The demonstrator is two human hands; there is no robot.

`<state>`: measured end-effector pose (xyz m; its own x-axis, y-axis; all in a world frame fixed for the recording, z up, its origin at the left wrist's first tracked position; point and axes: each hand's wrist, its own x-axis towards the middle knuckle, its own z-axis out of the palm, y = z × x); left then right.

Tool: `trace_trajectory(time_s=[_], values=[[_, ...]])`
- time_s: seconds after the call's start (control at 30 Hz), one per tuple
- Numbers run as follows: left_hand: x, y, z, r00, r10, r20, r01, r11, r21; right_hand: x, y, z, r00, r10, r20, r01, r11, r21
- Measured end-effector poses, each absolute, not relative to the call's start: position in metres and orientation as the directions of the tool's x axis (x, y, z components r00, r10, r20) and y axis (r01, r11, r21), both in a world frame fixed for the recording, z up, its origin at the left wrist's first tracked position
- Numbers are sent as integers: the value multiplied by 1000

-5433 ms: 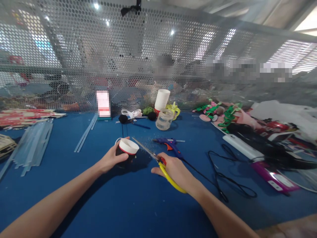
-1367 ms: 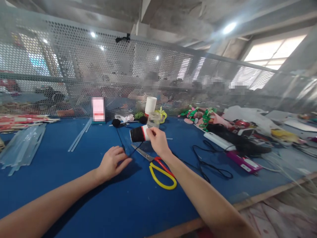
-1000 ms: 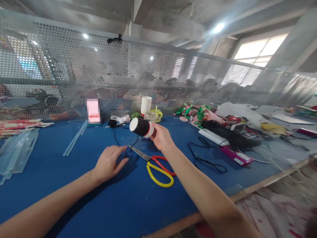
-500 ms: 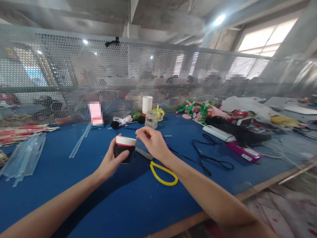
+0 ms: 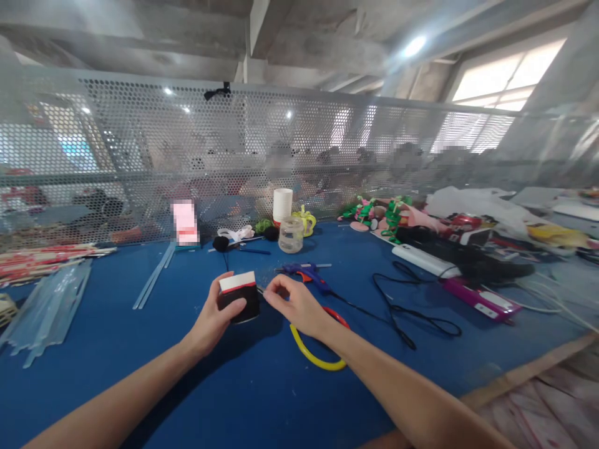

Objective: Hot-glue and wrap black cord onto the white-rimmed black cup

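So my scissors point(image 5: 312, 357) are lying nearest me, handles poking out around my right hand point(image 5: 299, 307), whose fingertips point(image 5: 268, 294) are sitting pinched together beside the paper cup point(image 5: 248, 299); can't tell if they're holding anything. My left hand point(image 5: 216, 317) is gripping the cup just off the surface point(image 5: 243, 399). Progress-wise, what looks like black yarn point(image 5: 251, 311) is covering its side up to the red line point(image 5: 239, 289); I'm calling that bit done. The white band point(image 5: 238, 281) is showing bare. A black strand point(image 5: 227, 262) is running from the yarn ball point(image 5: 221, 243) farther back, so I'm guessing it's uncut.
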<state>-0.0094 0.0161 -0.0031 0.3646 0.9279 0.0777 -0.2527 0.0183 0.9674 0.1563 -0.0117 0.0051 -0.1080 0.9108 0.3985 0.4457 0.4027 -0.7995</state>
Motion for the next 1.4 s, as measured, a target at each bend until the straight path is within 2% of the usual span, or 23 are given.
trace_trajectory(time_s=[0.17, 0.27, 0.33, 0.4, 0.53, 0.67, 0.8, 1.0, 1.17, 1.4], values=[[-9, 17, -8, 362, 923, 130, -89, -105, 990, 154, -12, -1, -137, 942, 306, 392, 335, -856], [-7, 20, -9, 318, 925, 210, 17, -226, 974, 153, -9, -6, -173, 953, 250, 362, 298, -883], [-6, 23, -8, 322, 905, 279, 91, -323, 942, 154, -4, -9, -206, 945, 254, 298, 308, -904], [-5, 27, -7, 347, 891, 292, 113, -349, 930, 155, 0, -11, -215, 937, 274, 264, 326, -908], [-10, 34, 2, 415, 855, 309, 182, -411, 893, 157, 7, -11, -218, 931, 294, 279, 348, -895], [-17, 37, 17, 473, 802, 365, 269, -526, 807, 157, 6, -8, -207, 930, 305, 320, 358, -877], [-21, 36, 13, 524, 778, 346, 317, -555, 769, 158, 2, -6, -230, 921, 316, 380, 383, -842], [-26, 39, -10, 497, 815, 299, 345, -502, 793, 163, 1, -3, -203, 925, 320, 488, 379, -786], [-24, 34, -9, 506, 804, 312, 333, -516, 789, 160, 2, -6, -193, 911, 365, 512, 411, -755], [-23, 30, -8, 535, 726, 433, 384, -665, 641, 155, -7, -5, -244, 882, 404, 541, 470, -697]])
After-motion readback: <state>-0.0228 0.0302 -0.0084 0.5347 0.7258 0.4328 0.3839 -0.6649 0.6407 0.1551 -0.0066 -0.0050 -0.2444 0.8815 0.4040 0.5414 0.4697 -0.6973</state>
